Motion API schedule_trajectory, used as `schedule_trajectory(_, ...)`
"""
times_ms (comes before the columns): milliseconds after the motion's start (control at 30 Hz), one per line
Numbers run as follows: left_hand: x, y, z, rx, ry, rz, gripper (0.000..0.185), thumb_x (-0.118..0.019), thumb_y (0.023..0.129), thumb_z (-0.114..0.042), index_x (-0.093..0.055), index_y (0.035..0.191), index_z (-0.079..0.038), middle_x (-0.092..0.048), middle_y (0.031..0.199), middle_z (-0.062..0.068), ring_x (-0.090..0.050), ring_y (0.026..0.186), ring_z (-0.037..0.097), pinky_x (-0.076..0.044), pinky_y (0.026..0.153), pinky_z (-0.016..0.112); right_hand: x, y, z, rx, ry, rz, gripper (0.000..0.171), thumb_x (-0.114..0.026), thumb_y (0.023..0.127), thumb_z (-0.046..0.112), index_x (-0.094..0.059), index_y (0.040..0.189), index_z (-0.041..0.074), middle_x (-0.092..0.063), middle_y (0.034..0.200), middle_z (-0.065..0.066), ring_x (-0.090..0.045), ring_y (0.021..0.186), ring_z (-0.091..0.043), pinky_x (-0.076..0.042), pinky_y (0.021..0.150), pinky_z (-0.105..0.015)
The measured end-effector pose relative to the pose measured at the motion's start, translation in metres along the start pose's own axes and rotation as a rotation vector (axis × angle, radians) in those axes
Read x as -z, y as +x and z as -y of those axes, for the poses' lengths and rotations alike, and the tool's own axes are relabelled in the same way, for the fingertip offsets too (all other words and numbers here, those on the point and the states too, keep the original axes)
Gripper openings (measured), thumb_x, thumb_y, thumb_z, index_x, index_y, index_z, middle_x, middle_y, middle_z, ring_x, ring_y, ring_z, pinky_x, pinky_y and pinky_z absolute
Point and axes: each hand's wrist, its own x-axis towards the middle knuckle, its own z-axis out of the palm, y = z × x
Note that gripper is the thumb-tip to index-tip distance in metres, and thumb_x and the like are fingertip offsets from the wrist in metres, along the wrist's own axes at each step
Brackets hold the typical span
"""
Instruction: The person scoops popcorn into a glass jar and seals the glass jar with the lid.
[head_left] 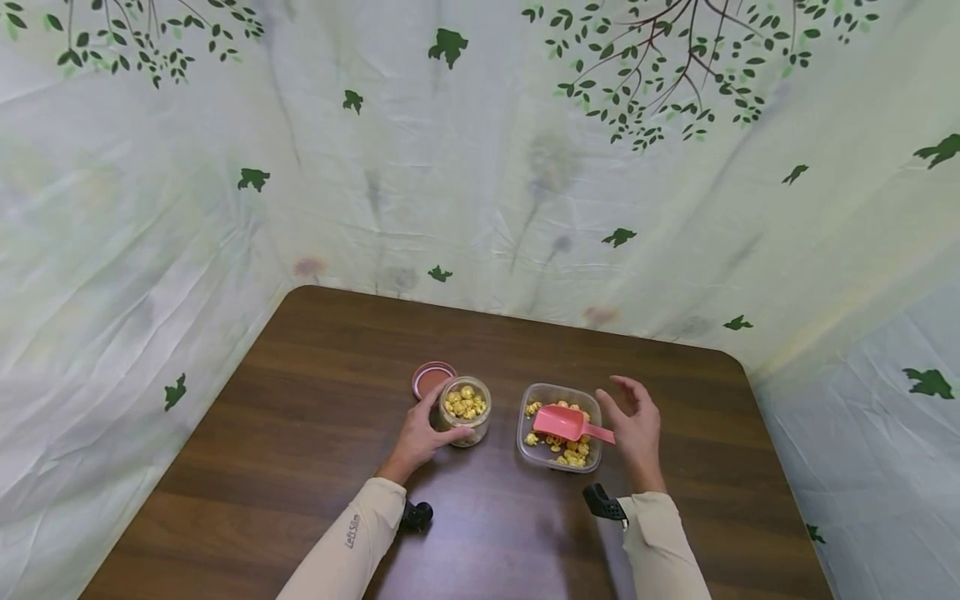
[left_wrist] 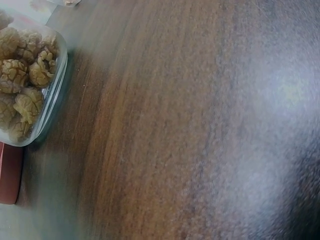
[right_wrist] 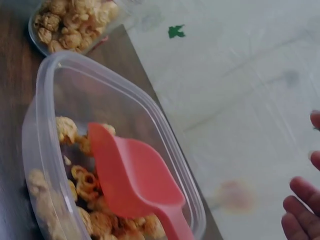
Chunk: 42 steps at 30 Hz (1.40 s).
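Note:
My left hand (head_left: 422, 437) holds a clear jar (head_left: 480, 427) of caramel popcorn, thumb on the near side and fingers behind. The jar's rounded side (left_wrist: 56, 100) also enters the left wrist view. To its right is a clear plastic tub (head_left: 522, 421) with popcorn (head_left: 576, 454) inside. A pink scoop (head_left: 558, 422) lies over that popcorn, its handle jutting past the tub's right rim. Just beyond the handle, my right hand (head_left: 637, 425) hovers with spread, relaxed fingers, holding nothing. In the right wrist view its fingertips (right_wrist: 302, 192) are apart from the scoop (right_wrist: 132, 175).
A red jar lid (head_left: 431, 380) lies behind the left hand, on the dark wooden table (head_left: 322, 375). Leaf-printed cloth (head_left: 480, 167) hangs close behind the table's far edge and along both sides.

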Motion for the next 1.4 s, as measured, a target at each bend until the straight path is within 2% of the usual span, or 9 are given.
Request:
schedule_trajectory(133,0.001,0.0,-0.001,0.008,0.005,-0.005,0.091,-0.091,0.064,-0.016,-0.046,0.143,-0.013,-0.055,0.136,0.016,-0.046,0.127,0.03,-0.027,0.11,0.049,-0.012,0.0,0.004,0.008,-0.006,0.067,0.051,-0.069,0.09,0.029,-0.052,0.132,0.005,-0.048,0.141,-0.015,-0.038,0.136,-0.032,-0.029,0.11,-0.053)
schedule_trajectory(267,0.001,0.001,-0.001,0.009,0.009,-0.002,0.09,-0.091,0.064,-0.017,-0.046,0.143,-0.013,-0.055,0.136,0.016,-0.046,0.127,0.03,-0.028,0.11,0.049,-0.024,0.0,0.005,0.074,0.042,0.115,0.051,-0.07,0.09,0.021,-0.05,0.134,0.004,-0.047,0.142,-0.015,-0.038,0.136,-0.032,-0.028,0.11,-0.054)
schedule_trajectory(467,0.001,-0.001,0.0,-0.011,0.023,-0.012,0.089,-0.09,0.064,-0.016,-0.047,0.142,-0.011,-0.056,0.134,0.017,-0.048,0.125,0.032,-0.03,0.107,0.052,-0.04,-0.002,0.007,0.166,0.09,0.198,0.052,-0.072,0.087,0.013,-0.052,0.134,0.002,-0.047,0.142,-0.014,-0.037,0.136,-0.029,-0.025,0.114,-0.046)
schedule_trajectory(667,-0.002,-0.006,0.001,-0.017,0.035,-0.022,0.089,-0.09,0.065,-0.017,-0.047,0.142,-0.011,-0.055,0.135,0.016,-0.047,0.126,0.031,-0.03,0.107,0.052,-0.056,-0.006,0.011,0.178,0.099,0.325,0.058,-0.075,0.084,0.014,-0.051,0.136,0.006,-0.044,0.146,-0.013,-0.035,0.138,-0.027,-0.024,0.115,-0.043)
schedule_trajectory(933,-0.006,-0.012,0.002,-0.014,0.029,-0.022,0.091,-0.09,0.065,-0.019,-0.045,0.143,-0.012,-0.054,0.137,0.016,-0.046,0.127,0.031,-0.029,0.108,0.052,-0.067,-0.024,0.041,0.239,0.085,0.45,0.062,-0.075,0.082,0.005,-0.047,0.137,-0.003,-0.042,0.145,-0.023,-0.034,0.138,-0.036,-0.025,0.113,-0.048)
schedule_trajectory(1133,-0.005,-0.013,0.003,-0.003,0.015,-0.016,0.091,-0.09,0.065,-0.018,-0.045,0.144,-0.014,-0.053,0.138,0.015,-0.046,0.128,0.029,-0.027,0.11,0.05,-0.081,-0.026,0.042,0.274,0.083,0.527,0.067,-0.077,0.08,0.003,-0.046,0.139,-0.004,-0.043,0.144,-0.023,-0.035,0.138,-0.035,-0.027,0.112,-0.046)
schedule_trajectory(1167,-0.004,-0.014,-0.002,-0.006,0.016,-0.014,0.09,-0.09,0.065,-0.016,-0.045,0.143,-0.011,-0.053,0.137,0.017,-0.046,0.127,0.031,-0.028,0.109,0.052,-0.083,-0.027,0.041,0.271,0.083,0.541,0.068,-0.077,0.079,0.003,-0.046,0.139,-0.003,-0.043,0.145,-0.023,-0.035,0.138,-0.034,-0.027,0.112,-0.045)
schedule_trajectory(1300,-0.003,-0.015,-0.002,-0.016,0.025,-0.008,0.089,-0.089,0.066,-0.016,-0.045,0.144,-0.01,-0.053,0.137,0.018,-0.046,0.127,0.032,-0.029,0.108,0.053,-0.091,-0.029,0.039,0.259,0.09,0.596,0.071,-0.077,0.078,0.0,-0.043,0.141,-0.004,-0.041,0.146,-0.023,-0.034,0.138,-0.035,-0.027,0.112,-0.047)
schedule_trajectory(1400,-0.002,-0.014,0.003,-0.015,0.027,-0.008,0.089,-0.089,0.066,-0.018,-0.045,0.144,-0.011,-0.053,0.137,0.017,-0.046,0.127,0.032,-0.029,0.108,0.053,-0.095,-0.029,0.038,0.245,0.083,0.639,0.074,-0.077,0.078,-0.001,-0.041,0.141,-0.005,-0.039,0.147,-0.024,-0.033,0.138,-0.036,-0.027,0.111,-0.048)
